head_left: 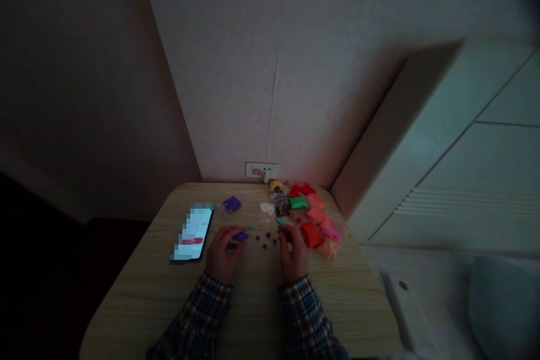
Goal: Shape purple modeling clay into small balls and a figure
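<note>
- Head view, clock centred on four purple balls (265, 246) on the table (135, 298), 12 toward the wall.
- Left hand (223, 252), between 8 and 9: fingers curled, pinching a purple lump (240, 236) that lies at 9, beside the balls.
- Right hand (294, 253), at 4: thumb and fingers drawn in near each other; whether they grip anything, I cannot tell. A teal tool (280, 221), at 1, is by its fingertips.
- Round the dial: phone (193, 233) at 9, purple bag (231, 205) at 10 to 11, white bag (266, 209) at 12, green pack (297, 202) between 1 and 2, red pack (311, 235) at 3.
- Step in hand, by my reading: working the lump between portions.
- Parting another bit would call for a steady left pinch and light right fingertips, clear of the balls.
</note>
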`<state>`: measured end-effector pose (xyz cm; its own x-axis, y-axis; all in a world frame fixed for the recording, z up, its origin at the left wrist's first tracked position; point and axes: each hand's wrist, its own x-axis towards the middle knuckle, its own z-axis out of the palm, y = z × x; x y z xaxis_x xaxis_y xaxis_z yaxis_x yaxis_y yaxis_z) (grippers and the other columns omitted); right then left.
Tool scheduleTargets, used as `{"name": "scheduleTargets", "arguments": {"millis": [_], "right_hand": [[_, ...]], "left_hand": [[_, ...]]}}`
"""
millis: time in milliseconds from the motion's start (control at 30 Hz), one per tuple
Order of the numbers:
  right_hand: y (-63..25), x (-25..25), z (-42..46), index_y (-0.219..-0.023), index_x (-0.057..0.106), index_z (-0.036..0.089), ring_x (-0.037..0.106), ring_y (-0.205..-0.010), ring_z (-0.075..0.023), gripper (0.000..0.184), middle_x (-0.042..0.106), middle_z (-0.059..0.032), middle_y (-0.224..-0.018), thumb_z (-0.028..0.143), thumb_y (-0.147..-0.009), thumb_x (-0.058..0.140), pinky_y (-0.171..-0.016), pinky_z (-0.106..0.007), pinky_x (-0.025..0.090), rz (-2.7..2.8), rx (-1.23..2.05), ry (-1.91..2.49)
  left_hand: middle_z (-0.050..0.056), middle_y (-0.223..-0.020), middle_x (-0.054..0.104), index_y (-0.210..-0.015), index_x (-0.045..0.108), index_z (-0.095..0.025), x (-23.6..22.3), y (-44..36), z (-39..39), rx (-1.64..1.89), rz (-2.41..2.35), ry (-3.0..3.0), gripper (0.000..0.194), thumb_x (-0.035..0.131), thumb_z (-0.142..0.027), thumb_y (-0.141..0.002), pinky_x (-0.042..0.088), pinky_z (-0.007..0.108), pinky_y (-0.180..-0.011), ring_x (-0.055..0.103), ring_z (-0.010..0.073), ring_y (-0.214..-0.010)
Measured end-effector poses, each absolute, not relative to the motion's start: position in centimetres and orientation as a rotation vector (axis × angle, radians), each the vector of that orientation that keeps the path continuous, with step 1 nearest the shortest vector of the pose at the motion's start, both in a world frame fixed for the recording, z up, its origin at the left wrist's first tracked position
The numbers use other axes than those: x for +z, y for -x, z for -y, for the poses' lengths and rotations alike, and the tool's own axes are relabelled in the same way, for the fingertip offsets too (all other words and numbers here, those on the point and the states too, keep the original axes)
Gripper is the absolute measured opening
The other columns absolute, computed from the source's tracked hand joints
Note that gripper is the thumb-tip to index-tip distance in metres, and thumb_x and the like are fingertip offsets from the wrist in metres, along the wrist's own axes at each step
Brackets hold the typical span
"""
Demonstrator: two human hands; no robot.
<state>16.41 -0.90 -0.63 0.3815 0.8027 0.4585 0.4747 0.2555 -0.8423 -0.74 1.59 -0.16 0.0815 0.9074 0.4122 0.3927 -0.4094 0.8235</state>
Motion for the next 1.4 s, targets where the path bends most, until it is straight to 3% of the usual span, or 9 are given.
{"name": "scheduleTargets", "arguments": {"millis": [167, 300, 467, 667, 833, 933, 1033, 1200, 1400], "right_hand": [[-16.6, -0.9, 0.8, -0.08, 0.059, 0.017, 0.052, -0.053, -0.0132, 0.032, 0.056, 0.0001, -0.06, 0.038, -0.088, 0.036, -0.053, -0.024, 0.043, 1.227, 0.424, 1.442], [-16.7, -1.0, 0.8, -0.086, 0.057, 0.016, 0.058, -0.07, -0.0167, 0.026, 0.062, -0.0051, -0.078, 0.038, -0.083, 0.046, -0.063, -0.027, 0.046, 1.182, 0.393, 1.433], [-16.8, -1.1, 0.9, -0.083, 0.058, 0.016, 0.054, -0.055, -0.0141, 0.029, 0.059, -0.0016, -0.062, 0.036, -0.087, 0.038, -0.055, -0.025, 0.044, 1.2, 0.437, 1.433], [-16.7, -1.2, 0.8, -0.089, 0.056, 0.015, 0.06, -0.069, -0.0169, 0.025, 0.064, -0.0053, -0.078, 0.036, -0.083, 0.044, -0.064, -0.029, 0.047, 1.181, 0.491, 1.399], [-16.7, -1.0, 0.9, -0.076, 0.056, 0.017, 0.052, -0.051, -0.0132, 0.028, 0.056, 0.0005, -0.057, 0.037, -0.086, 0.039, -0.05, -0.024, 0.042, 1.203, 0.471, 1.469], [-16.7, -1.1, 0.9, -0.08, 0.054, 0.017, 0.057, -0.061, -0.0158, 0.019, 0.059, -0.0019, -0.066, 0.035, -0.082, 0.048, -0.056, -0.026, 0.045, 1.202, 0.435, 1.467], [-16.6, -1.2, 0.8, -0.09, 0.055, 0.015, 0.06, -0.065, -0.0169, 0.022, 0.063, -0.0052, -0.076, 0.032, -0.084, 0.042, -0.06, -0.028, 0.047, 1.211, 0.465, 1.42], [-16.6, -1.2, 0.9, -0.076, 0.057, 0.018, 0.055, -0.053, -0.014, 0.029, 0.059, -0.0006, -0.059, 0.035, -0.087, 0.037, -0.053, -0.025, 0.044, 1.257, 0.493, 1.468], [-16.8, -1.8, 0.7, -0.084, 0.057, 0.017, 0.061, -0.07, -0.0178, 0.019, 0.065, -0.0054, -0.078, 0.032, -0.081, 0.046, -0.064, -0.029, 0.048, 1.283, 0.466, 1.483]], "left_hand": [[0.007, -0.096, 0.056, -0.095, 0.063, -0.019, -0.1, 0.7, -1.6, 1.309, -1.288, -1.85, 0.021, 0.056, -0.022, -0.075, 0.057, 0.028, -0.061, 0.059, 0.0178, -0.085], [0.007, -0.094, 0.058, -0.093, 0.063, -0.019, 0.0, 0.7, -1.5, 1.293, -1.283, -1.856, 0.02, 0.056, -0.023, -0.075, 0.056, 0.027, -0.06, 0.06, 0.0173, -0.083], [0.006, -0.094, 0.06, -0.098, 0.06, -0.019, 0.0, 0.7, -1.4, 1.269, -1.287, -1.876, 0.023, 0.055, -0.027, -0.077, 0.056, 0.026, -0.062, 0.061, 0.0163, -0.08], [0.007, -0.094, 0.061, -0.097, 0.058, -0.017, -0.1, 0.8, -1.3, 1.23, -1.305, -1.852, 0.022, 0.052, -0.028, -0.079, 0.055, 0.025, -0.06, 0.063, 0.0159, -0.078], [0.004, -0.087, 0.065, -0.089, 0.058, -0.018, 0.0, 0.6, -1.3, 1.221, -1.364, -1.86, 0.018, 0.057, -0.028, -0.074, 0.055, 0.026, -0.061, 0.063, 0.0151, -0.072], [0.003, -0.083, 0.065, -0.085, 0.057, -0.018, 0.1, 0.4, -1.2, 1.221, -1.377, -1.859, 0.015, 0.059, -0.025, -0.071, 0.055, 0.025, -0.059, 0.063, 0.0145, -0.069], [0.003, -0.082, 0.064, -0.084, 0.056, -0.018, 0.2, 0.2, -1.2, 1.228, -1.358, -1.858, 0.013, 0.057, -0.023, -0.072, 0.055, 0.025, -0.058, 0.063, 0.0145, -0.07], [0.006, -0.091, 0.064, -0.094, 0.058, -0.018, 0.4, 0.4, -1.2, 1.228, -1.31, -1.89, 0.019, 0.053, -0.022, -0.075, 0.055, 0.024, -0.061, 0.062, 0.0154, -0.079], [0.005, -0.088, 0.067, -0.092, 0.059, -0.018, 0.3, 0.5, -1.2, 1.176, -1.34, -1.91, 0.019, 0.054, -0.027, -0.076, 0.054, 0.024, -0.059, 0.063, 0.0141, -0.07]]}}
